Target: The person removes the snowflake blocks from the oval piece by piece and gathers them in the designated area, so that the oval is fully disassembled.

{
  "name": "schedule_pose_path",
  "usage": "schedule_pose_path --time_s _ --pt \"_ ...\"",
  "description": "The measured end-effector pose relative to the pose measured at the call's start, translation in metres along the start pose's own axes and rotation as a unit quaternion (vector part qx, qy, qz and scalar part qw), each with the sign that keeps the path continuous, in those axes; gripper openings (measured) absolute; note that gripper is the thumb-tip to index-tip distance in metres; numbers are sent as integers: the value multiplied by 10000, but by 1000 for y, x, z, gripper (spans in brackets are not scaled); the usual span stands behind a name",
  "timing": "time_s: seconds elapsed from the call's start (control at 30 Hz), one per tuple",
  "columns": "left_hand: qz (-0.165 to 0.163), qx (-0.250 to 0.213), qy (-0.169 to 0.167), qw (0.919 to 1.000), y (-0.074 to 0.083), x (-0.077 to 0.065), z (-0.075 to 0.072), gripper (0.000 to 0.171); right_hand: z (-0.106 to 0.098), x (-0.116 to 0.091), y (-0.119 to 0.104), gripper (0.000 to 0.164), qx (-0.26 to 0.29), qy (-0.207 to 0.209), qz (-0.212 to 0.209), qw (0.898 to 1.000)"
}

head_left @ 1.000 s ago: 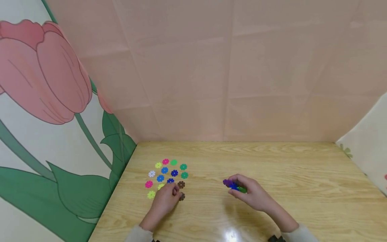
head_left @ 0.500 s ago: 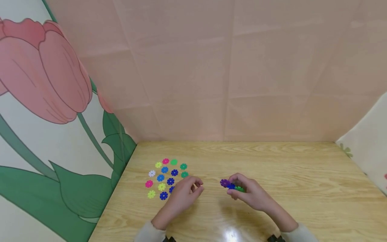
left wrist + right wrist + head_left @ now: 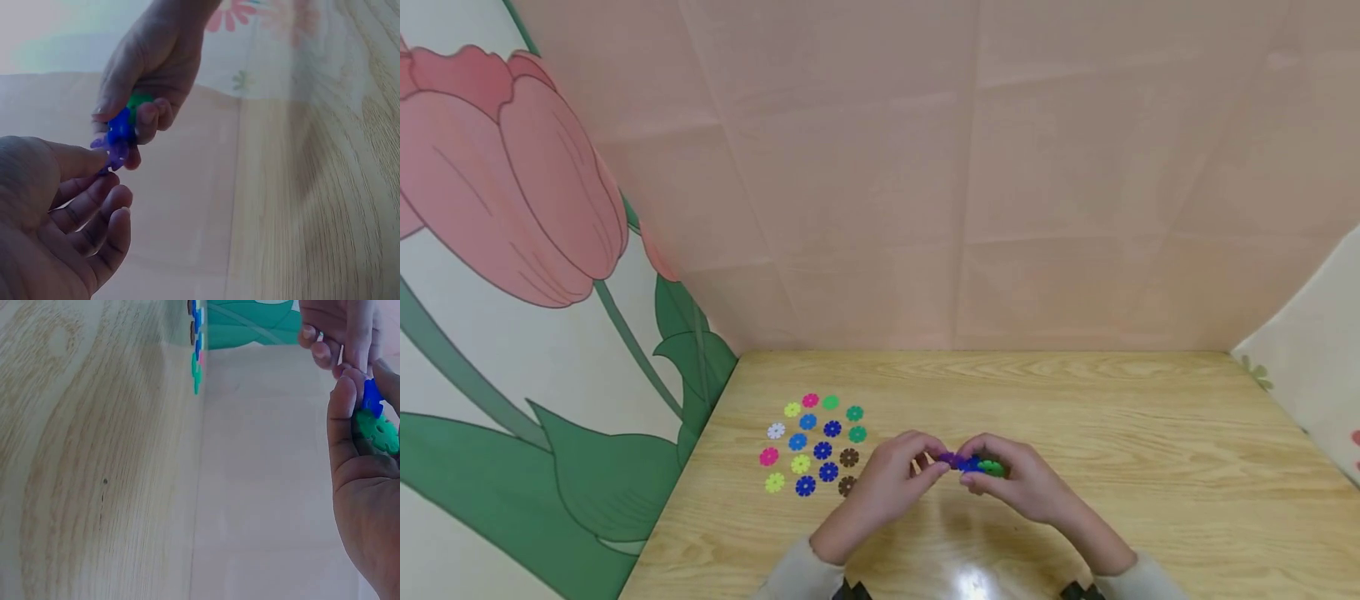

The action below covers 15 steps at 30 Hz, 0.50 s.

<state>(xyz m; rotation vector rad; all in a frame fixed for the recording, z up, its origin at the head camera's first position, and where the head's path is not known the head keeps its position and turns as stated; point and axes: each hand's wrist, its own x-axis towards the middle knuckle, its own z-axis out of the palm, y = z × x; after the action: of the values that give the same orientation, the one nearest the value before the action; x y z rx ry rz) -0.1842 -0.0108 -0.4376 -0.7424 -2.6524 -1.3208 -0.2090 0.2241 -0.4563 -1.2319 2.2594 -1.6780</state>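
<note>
Three interlocking plastic snowflake discs, joined in a row, are held up between both hands over the table. Purple (image 3: 116,152) is at the left end, dark blue (image 3: 970,464) in the middle and green (image 3: 379,432) at the right. My right hand (image 3: 1018,477) grips the blue and green part between thumb and fingers, with the green disc partly inside the palm. From the left, my left hand (image 3: 897,477) pinches the purple disc's edge between thumb and forefinger; its other fingers curl loosely below. Fingertips partly cover the purple and blue discs.
Loose snowflake discs lie spread on the wooden table (image 3: 1112,433) at left: several dark blue (image 3: 823,450), two brown (image 3: 848,457), plus yellow (image 3: 801,463), pink (image 3: 769,456), white (image 3: 776,431) and green ones. A pink cloth wall (image 3: 955,208) rises behind.
My left hand has moved right from beside the brown discs to the purple disc and now pinches it. Both brown discs show again on the table. My right hand has barely moved.
</note>
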Motion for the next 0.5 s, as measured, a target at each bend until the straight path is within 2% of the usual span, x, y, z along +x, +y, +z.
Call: schedule_pose_path --time_s 0.23,0.5 --pt "-227 -36 102 9997 0 1 -1 5 1 0 0 31 -358 183 -102 9991" --pt "-227 -66 70 9997 0 1 -3 7 -1 -1 1 31 -475 267 157 9984"
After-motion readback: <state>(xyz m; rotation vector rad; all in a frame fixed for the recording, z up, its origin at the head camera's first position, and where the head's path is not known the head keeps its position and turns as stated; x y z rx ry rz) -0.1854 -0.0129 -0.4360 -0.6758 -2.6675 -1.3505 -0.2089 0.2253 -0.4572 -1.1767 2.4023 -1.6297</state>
